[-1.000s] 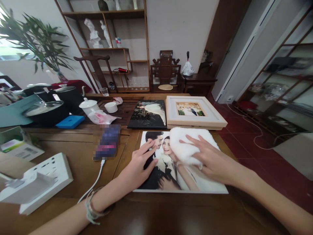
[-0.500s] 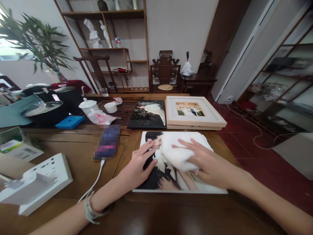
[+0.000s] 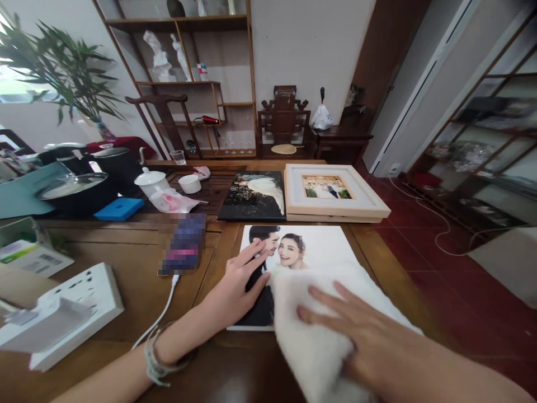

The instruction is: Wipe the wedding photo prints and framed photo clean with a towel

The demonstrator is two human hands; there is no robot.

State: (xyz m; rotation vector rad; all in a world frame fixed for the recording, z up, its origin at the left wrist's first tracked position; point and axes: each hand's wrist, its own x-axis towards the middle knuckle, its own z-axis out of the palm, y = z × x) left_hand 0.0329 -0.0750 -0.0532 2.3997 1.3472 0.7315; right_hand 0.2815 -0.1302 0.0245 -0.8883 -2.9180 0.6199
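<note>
A large photo panel point(image 3: 255, 310) showing a couple lies flat on the wooden table in front of me. My left hand point(image 3: 242, 280) rests on its left side, fingers stretched out over the dark suit in the picture. Under my right hand point(image 3: 364, 330) is a fluffy white cloth point(image 3: 300, 302), pressed against the panel's lower right part, with spread fingers on top and the thumb hidden. The cloth hangs past the panel's near edge and covers much of the picture's lower right. Slight motion blur softens the right hand.
Behind the panel lie a dark photo panel point(image 3: 251, 196) and a pale wooden picture frame point(image 3: 335, 210). To the left are a phone point(image 3: 183, 246) on a white cable, a power strip point(image 3: 100, 291), a blue block point(image 3: 119, 209), a white lidded cup point(image 3: 151, 182) and black pots.
My right hand has drawn the white cloth toward me across the panel, uncovering the second pictured face. The cloth now spreads wider, past the near edge. My left hand has stayed put.
</note>
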